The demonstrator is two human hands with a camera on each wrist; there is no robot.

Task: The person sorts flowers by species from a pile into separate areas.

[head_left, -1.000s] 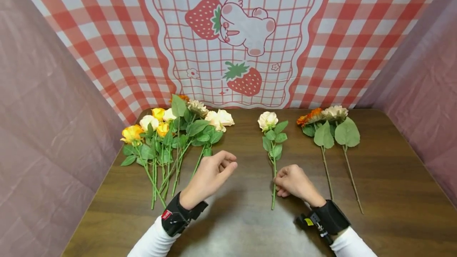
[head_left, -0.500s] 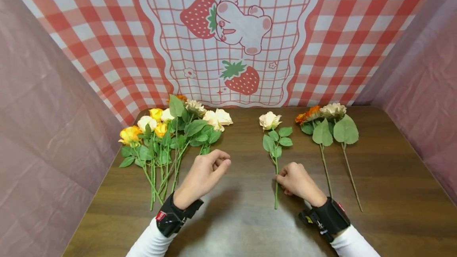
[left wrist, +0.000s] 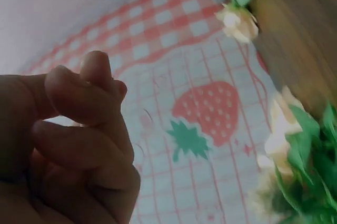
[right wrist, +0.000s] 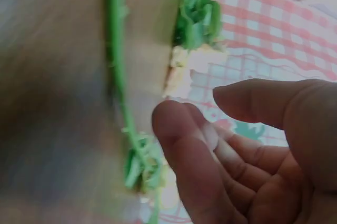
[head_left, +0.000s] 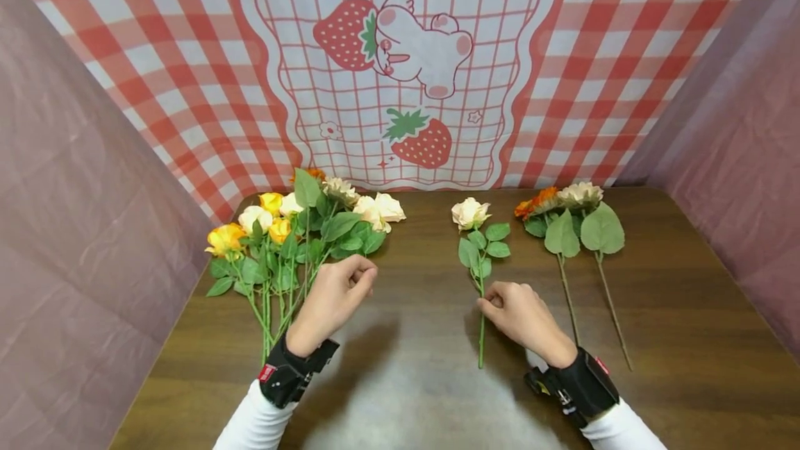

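Note:
A cream rose (head_left: 470,214) with a green leafy stem lies on the table in the middle of the head view. My right hand (head_left: 521,314) is beside its lower stem. In the right wrist view, the thumb and fingers of that hand stand apart with nothing between them, and the stem (right wrist: 117,40) lies clear of the fingertips. My left hand (head_left: 331,297) hovers over the stems of a flower pile, its fingers loosely curled and holding nothing. Yellow roses (head_left: 226,239), cream roses (head_left: 378,210) and leafy stems make up that pile.
Right of the single rose lie an orange flower (head_left: 537,203) and a pale ruffled flower (head_left: 581,195), with broad leaves and brownish stems. A checked cloth (head_left: 600,68) with strawberries hangs behind the wooden table (head_left: 425,401). Pinkish drapes (head_left: 69,228) flank it.
My left hand has moved left, closer to the pile's stems. My right hand has released the rose's stem; the rose's leaves have spread a little to the right.

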